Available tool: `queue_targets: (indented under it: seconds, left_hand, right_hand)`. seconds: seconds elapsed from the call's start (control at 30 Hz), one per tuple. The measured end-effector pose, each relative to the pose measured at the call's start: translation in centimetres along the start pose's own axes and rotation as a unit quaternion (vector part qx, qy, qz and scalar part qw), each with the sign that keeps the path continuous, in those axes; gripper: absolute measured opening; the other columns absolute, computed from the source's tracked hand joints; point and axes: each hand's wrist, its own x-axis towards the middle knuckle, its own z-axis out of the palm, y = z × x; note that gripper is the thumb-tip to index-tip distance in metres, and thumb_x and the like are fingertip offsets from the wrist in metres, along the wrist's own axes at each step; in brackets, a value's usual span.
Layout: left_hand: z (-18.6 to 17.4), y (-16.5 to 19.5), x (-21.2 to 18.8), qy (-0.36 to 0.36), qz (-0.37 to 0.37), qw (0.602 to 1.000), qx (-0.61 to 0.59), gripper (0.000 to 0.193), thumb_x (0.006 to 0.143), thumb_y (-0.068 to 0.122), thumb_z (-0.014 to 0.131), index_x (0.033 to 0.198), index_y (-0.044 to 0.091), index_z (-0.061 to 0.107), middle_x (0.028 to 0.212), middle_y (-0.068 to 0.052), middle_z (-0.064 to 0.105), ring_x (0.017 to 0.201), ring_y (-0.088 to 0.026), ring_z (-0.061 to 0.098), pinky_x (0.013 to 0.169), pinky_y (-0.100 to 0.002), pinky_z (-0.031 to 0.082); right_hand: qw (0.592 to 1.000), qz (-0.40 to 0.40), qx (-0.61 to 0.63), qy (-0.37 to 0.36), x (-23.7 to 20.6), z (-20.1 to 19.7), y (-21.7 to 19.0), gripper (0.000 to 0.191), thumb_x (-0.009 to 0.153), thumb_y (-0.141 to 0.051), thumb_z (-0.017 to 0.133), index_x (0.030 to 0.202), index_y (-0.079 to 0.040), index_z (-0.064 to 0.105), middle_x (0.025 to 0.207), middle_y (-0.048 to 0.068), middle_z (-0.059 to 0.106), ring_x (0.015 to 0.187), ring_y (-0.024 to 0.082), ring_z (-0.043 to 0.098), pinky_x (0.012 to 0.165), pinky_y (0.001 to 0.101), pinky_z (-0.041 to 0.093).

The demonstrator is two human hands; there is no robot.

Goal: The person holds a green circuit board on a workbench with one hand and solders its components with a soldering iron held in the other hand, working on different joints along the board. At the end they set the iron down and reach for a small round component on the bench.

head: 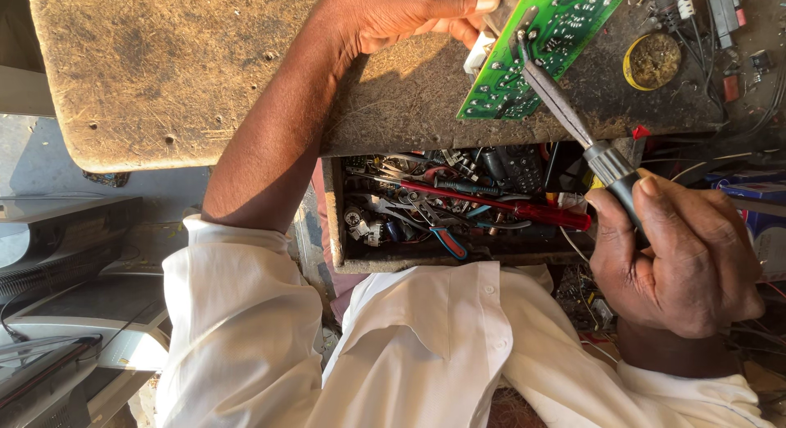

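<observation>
one scuffed brown workbench (164, 76) above an open tool drawer (334, 223).

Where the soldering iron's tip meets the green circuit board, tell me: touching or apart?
Touching. The head view shows the soldering iron, held in the right hand, with its bent tip lying right on the green circuit board, which the left hand steadies; no gap is visible.

A green rectangular circuit board (540, 47) with many small solder points is held tilted on edge above the worn wooden bench (188, 76). A soldering iron (573, 121) with a grey metal shaft and black handle slants across it, its tip touching the board's face.
</observation>
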Motion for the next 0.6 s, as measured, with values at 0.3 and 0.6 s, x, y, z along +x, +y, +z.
queue_targets:
  seconds: [0.3, 0.6]
  left_hand:
    - [0.3, 0.6, 0.3, 0.015, 0.031, 0.999, 0.025, 0.045, 0.101, 0.041, 0.079, 0.123, 0.001, 0.074, 0.109, -0.012, 0.078, 0.1, -0.023, 0.08, 0.099, -0.04, 0.064]
    - [0.7, 1.8, -0.3, 0.048, 0.028, 0.988, 0.147, 0.047, 0.102, 0.05, 0.071, 0.12, 0.007, 0.076, 0.099, -0.009, 0.08, 0.092, -0.018, 0.079, 0.087, -0.038, 0.065]
  right_hand:
    - [1.0, 0.012, 0.0, -0.018, 0.2, -0.5, -0.5, 0.032, 0.103, 0.002, 0.086, 0.126, 0.011, 0.066, 0.111, 0.024, 0.069, 0.088, 0.031, 0.073, 0.07, 0.0368, 0.058]
    - [1.0, 0.001, -0.002, -0.006, 0.4, -0.3, -0.3, 0.032, 0.1, 0.003, 0.087, 0.123, 0.012, 0.066, 0.109, 0.025, 0.069, 0.086, 0.032, 0.073, 0.068, 0.0368, 0.058]
